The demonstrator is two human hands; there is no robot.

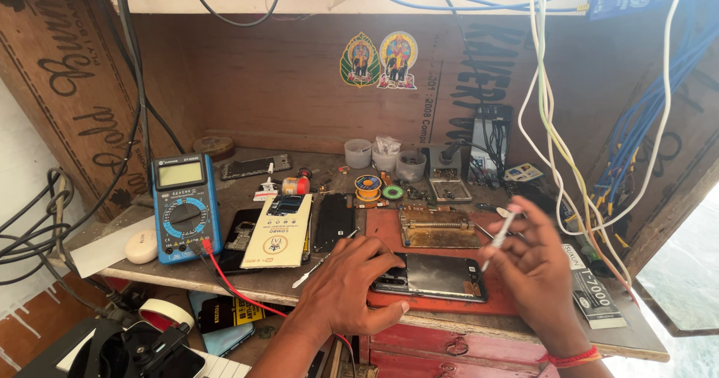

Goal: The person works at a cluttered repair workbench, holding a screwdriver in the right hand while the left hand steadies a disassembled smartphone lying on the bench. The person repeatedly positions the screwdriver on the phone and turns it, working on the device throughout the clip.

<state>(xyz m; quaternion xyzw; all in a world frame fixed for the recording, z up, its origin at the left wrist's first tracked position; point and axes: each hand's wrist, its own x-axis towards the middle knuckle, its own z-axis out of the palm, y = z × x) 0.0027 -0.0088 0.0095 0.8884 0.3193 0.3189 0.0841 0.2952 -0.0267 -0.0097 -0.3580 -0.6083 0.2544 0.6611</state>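
Note:
My left hand (358, 287) lies flat over the left end of an opened phone (438, 275) and holds it down. The phone rests on a red mat (389, 228) at the front of the wooden bench. My right hand (533, 267) hovers just right of the phone, fingers closed around a thin white tool (500, 236) that points up and is blurred. A metal clamp fixture (438, 228) sits on the mat just behind the phone.
A blue multimeter (183, 206) leans at the left, its red lead (232, 284) trailing over the bench edge. A cream box (278, 232), phone parts, solder reels (368, 186), small cups (358, 153) and a glue tube (595, 292) crowd the bench. Wires hang at the right.

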